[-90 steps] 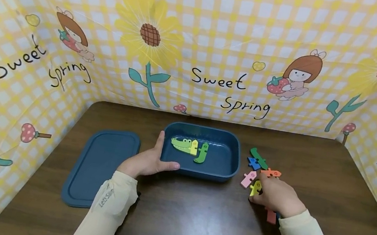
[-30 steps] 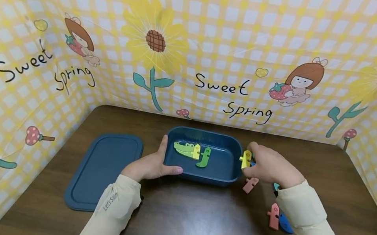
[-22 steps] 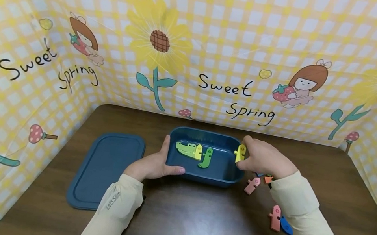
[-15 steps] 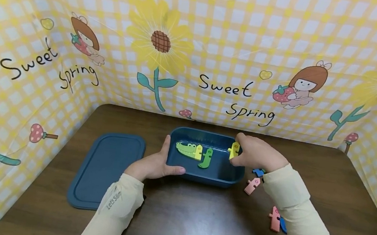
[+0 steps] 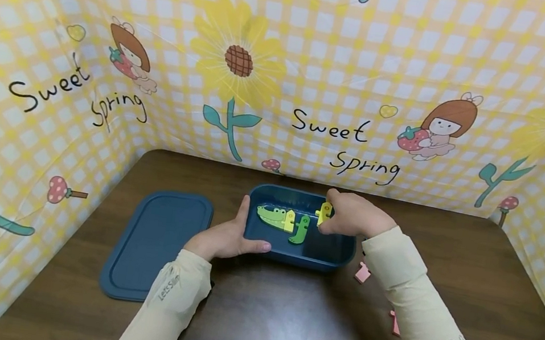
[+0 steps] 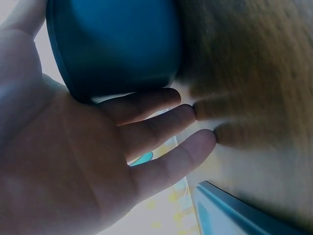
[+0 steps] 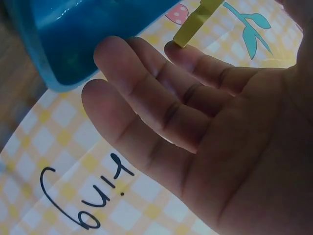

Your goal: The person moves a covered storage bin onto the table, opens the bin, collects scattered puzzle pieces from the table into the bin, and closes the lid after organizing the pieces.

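Head view: checked fabric (image 5: 326,74), printed with sunflowers and the words "Sweet Spring", encloses the back and both sides of the dark brown worktop (image 5: 470,276). Seen from beside the worktop, a flat blue lid (image 5: 156,246) lies at the left. To its right, with a gap between them, an upright blue box (image 5: 302,258) stands uncovered. Both forearms wear cream sleeves (image 5: 433,323).

The hands are apart. The left hand (image 5: 227,239) braces the left end of the box: thumb along the near side, fingers extended, three fingertips down at the worktop in the left wrist view. The right hand (image 5: 354,215) reaches over the right end of the box, thumb and index finger clamped on a yellow piece (image 5: 324,214), its remaining fingers loosely bent.

Inside the box, a crocodile-head piece (image 5: 273,217) with a yellow end section lies at the left; just beside it is a green curved piece (image 5: 300,230); contact between these two cannot be confirmed. The yellow piece is held to their right, within the box outline. On the worktop, one pink piece (image 5: 363,273) lies near the box's near right corner; a second is partly hidden by a sleeve.
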Motion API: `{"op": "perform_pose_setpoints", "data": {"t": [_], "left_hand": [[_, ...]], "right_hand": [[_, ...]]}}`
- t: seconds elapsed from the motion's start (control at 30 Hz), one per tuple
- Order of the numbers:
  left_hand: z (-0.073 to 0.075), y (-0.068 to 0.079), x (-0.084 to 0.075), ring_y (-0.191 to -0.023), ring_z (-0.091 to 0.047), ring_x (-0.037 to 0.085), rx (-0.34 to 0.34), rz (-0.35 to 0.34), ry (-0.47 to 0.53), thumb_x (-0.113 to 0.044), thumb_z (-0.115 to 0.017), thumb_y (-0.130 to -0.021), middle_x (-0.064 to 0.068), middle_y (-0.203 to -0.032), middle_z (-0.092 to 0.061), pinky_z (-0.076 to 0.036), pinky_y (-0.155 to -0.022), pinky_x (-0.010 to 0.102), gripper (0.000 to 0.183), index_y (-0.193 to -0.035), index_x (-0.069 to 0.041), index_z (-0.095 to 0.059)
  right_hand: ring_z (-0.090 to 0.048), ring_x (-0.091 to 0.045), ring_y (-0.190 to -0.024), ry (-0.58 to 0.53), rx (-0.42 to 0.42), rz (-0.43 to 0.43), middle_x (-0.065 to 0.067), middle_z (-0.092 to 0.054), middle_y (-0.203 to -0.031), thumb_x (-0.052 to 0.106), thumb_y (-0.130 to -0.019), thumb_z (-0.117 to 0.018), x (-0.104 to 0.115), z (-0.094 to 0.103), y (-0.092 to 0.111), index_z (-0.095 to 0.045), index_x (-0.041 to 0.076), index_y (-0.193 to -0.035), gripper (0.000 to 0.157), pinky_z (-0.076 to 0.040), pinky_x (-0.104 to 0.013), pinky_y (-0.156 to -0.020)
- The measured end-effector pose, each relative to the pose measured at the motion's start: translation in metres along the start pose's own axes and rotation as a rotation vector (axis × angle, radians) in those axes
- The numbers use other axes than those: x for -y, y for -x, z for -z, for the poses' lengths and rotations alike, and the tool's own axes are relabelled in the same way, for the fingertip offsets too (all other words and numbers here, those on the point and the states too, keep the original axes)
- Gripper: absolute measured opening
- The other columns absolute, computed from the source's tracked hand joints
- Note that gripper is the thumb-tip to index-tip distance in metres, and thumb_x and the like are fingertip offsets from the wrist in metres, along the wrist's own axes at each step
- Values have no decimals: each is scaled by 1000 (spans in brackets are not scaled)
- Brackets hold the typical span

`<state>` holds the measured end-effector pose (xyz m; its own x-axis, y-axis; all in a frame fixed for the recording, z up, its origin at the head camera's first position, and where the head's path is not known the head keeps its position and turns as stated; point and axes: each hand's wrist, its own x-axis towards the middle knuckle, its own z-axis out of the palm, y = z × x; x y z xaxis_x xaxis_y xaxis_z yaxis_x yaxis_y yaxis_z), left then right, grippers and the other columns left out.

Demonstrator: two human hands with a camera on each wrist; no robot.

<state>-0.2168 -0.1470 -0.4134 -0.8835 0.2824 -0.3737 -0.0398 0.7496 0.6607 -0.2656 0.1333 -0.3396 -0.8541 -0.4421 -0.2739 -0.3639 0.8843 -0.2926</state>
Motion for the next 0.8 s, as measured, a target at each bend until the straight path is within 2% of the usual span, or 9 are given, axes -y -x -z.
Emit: {"op": "perform_pose_setpoints", "data": {"t": [0.1, 0.3, 0.4, 0.57, 0.8], "left_hand": [[0, -1, 1, -60, -64, 26, 2, 10, 7, -63, -68, -88, 28, -138, -55, -45, -57, 36, 124, -157, -24, 26], [0, -3, 2, -62, -66, 25, 1, 4, 7, -65, -69, -87, 27, -136, -57, -47, -60, 36, 126, -157, -24, 26], [0, -2, 1, -61, -65, 25, 8, 4, 12, -65, -69, -87, 26, -127, -63, -47, -60, 36, 126, -156, -25, 28], [0, -2, 0, -59, -65, 26, 5, 3, 14, -63, -70, -87, 21, -114, -68, -47, -58, 36, 125, -157, -26, 28], [1, -2, 0, -61, -66, 25, 2, 8, 15, -62, -69, -88, 27, -130, -61, -48, -62, 36, 124, -156, -26, 28]], "right_hand": [[-54, -24, -80, 0, 18, 3, -9, -56, -90, 32, -85, -76, 2, -2, -6, -52, 2, -127, 57, -42, -37, -68], [-55, -27, -92, -8, 44, -6, -12, -60, -110, 32, -86, -74, 5, -9, -17, -49, -2, -138, 67, -46, -40, -80], [-54, -27, -96, -14, 65, -22, -13, -60, -116, 32, -86, -74, 4, -12, -21, -47, -2, -142, 71, -46, -41, -84], [-54, -27, -95, -7, 75, -40, -12, -59, -111, 33, -86, -75, 4, -13, -24, -49, -1, -139, 69, -45, -41, -82], [-55, -27, -91, -3, 90, -40, -10, -59, -104, 33, -85, -76, 4, -18, -28, -51, -1, -136, 66, -44, -40, -79]]}}
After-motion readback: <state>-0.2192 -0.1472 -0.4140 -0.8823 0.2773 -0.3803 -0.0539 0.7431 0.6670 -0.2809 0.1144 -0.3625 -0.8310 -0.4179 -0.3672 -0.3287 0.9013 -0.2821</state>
